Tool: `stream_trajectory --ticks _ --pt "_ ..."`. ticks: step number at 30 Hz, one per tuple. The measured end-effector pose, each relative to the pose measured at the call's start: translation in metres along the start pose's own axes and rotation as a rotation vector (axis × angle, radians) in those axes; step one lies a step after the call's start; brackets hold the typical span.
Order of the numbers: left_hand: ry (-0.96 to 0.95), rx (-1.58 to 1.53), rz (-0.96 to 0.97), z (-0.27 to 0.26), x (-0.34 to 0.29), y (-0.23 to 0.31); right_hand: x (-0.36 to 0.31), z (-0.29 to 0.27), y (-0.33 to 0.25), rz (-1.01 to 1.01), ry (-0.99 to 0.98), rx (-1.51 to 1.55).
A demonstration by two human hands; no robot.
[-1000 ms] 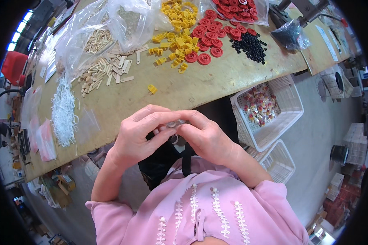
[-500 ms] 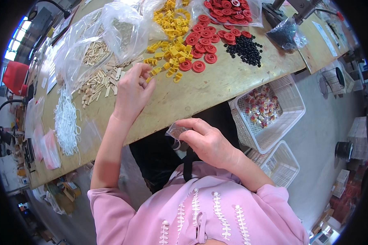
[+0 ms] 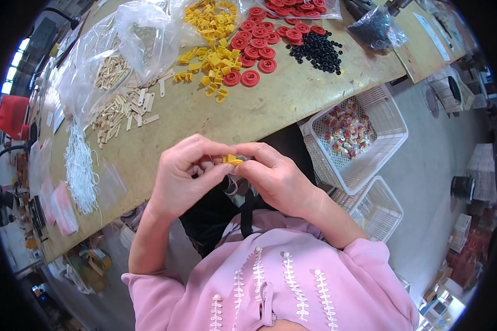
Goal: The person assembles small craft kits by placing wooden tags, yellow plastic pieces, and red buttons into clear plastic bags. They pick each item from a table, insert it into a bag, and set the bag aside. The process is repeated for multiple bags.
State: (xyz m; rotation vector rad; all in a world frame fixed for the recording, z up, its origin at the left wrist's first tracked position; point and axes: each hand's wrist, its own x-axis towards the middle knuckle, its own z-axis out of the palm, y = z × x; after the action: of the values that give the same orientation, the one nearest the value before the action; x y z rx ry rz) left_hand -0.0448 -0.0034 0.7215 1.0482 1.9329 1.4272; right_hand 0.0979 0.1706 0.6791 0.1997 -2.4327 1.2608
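My left hand and my right hand meet in front of my body, just off the table's near edge. Between the left thumb and fingers is a small yellow plastic piece. The right fingers pinch a small clear plastic bag, mostly hidden by the fingers now. Beyond the hands lies a heap of yellow plastic pieces. Red plastic wheels are spread beside it, and small black rings lie to their right. Short wooden sticks are scattered at the left.
A bundle of white strings and pink-tinted plastic bags lie at the table's left. A white basket with small filled packets stands at the right, above another white basket. A bag of black parts sits far right.
My left hand has come back from the yellow heap toward my body, now with a yellow piece, and meets my right hand at the clear bag. The view has shifted slightly.
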Motion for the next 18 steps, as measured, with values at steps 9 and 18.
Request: stream_trajectory --ticks 9,18 --pt "0.139 -0.092 -0.039 0.013 -0.017 -0.001 0.002 0.008 -0.004 -0.033 -0.041 -0.008" --pt "0.394 0.638 0.196 -0.052 0.086 -0.033 0.002 0.006 -0.008 0.000 -0.063 -0.014"
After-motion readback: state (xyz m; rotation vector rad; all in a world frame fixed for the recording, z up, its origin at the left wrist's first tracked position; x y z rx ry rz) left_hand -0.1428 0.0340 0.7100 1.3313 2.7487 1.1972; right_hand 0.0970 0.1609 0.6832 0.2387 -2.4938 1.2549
